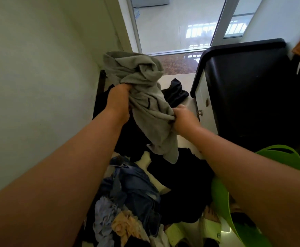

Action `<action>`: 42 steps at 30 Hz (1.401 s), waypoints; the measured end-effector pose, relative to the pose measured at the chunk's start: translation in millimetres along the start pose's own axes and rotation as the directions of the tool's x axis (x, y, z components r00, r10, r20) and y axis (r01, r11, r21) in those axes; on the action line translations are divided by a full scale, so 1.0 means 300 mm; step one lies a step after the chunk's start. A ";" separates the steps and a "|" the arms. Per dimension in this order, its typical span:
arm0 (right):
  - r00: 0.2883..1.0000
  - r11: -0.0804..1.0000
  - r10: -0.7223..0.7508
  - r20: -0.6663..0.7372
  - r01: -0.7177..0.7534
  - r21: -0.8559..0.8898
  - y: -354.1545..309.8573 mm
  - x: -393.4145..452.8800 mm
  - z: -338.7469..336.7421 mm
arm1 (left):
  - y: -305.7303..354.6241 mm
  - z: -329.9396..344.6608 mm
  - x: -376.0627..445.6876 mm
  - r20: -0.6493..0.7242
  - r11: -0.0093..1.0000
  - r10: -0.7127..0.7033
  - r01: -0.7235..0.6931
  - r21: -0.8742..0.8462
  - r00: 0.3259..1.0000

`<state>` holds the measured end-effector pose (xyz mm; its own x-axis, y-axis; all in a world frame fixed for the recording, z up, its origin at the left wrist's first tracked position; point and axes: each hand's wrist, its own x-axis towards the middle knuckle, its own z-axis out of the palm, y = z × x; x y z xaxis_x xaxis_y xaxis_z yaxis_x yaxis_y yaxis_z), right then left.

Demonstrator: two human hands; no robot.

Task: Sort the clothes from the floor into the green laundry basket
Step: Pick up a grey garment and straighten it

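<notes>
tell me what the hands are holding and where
Both hold the grey garment: left hand grips its bunched upper part, right hand pinches its lower edge.

Pale plain wall (38,77) on left, w/ dark strip at its base. Sliding glass door (177,25) w/ white frame at top centre; bright daylight and railing shadows on tiled floor beyond. White cabinet (205,111) w/ black top at right. Light floor (177,81) below door.
</notes>
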<state>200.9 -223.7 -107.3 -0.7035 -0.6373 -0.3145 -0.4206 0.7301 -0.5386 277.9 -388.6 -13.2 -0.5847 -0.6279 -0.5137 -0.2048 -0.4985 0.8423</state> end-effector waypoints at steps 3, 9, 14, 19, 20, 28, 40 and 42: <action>0.988 0.984 -0.139 -0.071 0.146 0.106 0.014 0.013 -0.085 | 0.026 -0.042 -0.008 0.143 0.993 -0.073 0.059 0.102 0.987; 0.994 0.953 -0.099 0.053 0.080 0.293 -0.032 0.069 -0.142 | 0.080 0.008 -0.053 0.261 0.935 -0.333 0.280 0.220 0.906; 0.815 0.940 -0.155 0.559 -0.052 0.337 -0.061 0.028 -0.183 | 0.107 0.021 -0.058 0.261 0.949 -0.312 0.287 0.131 0.913; 0.869 0.561 -0.103 0.483 -0.350 0.750 -0.029 -0.001 -0.160 | 0.033 -0.016 -0.005 0.021 0.943 -0.253 0.252 -0.216 0.967; 0.887 0.529 -0.055 0.458 -0.363 0.767 -0.028 0.002 -0.151 | -0.005 -0.026 0.009 -0.048 0.934 -0.324 0.312 -0.175 0.945; 0.787 0.294 0.294 0.542 -0.614 0.732 -0.051 0.029 -0.108 | -0.368 -0.051 -0.136 -0.177 0.665 -0.746 0.733 -0.145 0.642; 0.600 0.474 0.320 0.734 -0.772 0.424 0.034 -0.141 -0.077 | -0.421 0.055 -0.121 0.313 0.829 -0.519 0.557 -0.042 0.795; 0.585 0.478 0.317 0.747 -0.778 0.407 0.063 -0.154 -0.075 | -0.422 0.072 -0.127 0.231 0.859 -0.496 0.512 -0.014 0.837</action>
<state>212.5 -175.0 -85.4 -0.1172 -0.3260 -0.9381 0.5798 0.7444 -0.3311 309.2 -288.6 -96.8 -0.5695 -0.1404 -0.8099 -0.4646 -0.7578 0.4580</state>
